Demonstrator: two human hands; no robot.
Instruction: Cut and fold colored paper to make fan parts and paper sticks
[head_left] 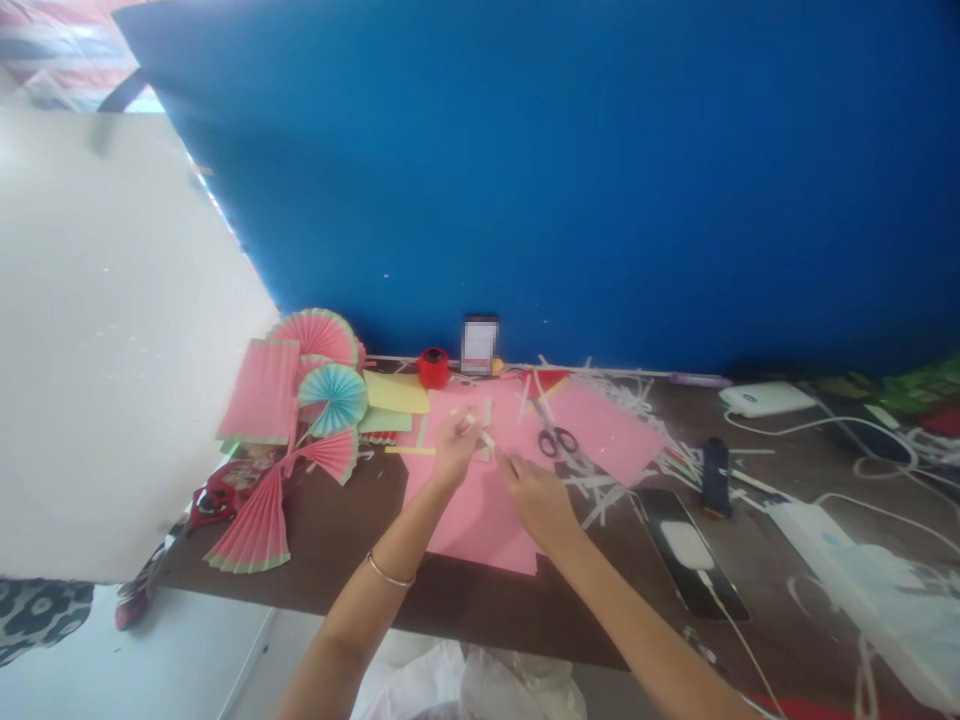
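The left hand (454, 453) and right hand (540, 502) pinch a pale strip (487, 438) between them above pink paper (480, 530). Light, even tension should keep it straight without tearing.

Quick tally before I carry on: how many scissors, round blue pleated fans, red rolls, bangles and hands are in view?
Scissors: 1
Round blue pleated fan: 1
Red roll: 1
Bangle: 1
Hands: 2 (left hand, right hand)
Total: 6

Both my forearms (369, 605) cross the near edge of the table (330, 540), angled inward. Left hand (456, 450) pinched; right hand (538, 500) likewise, near it.
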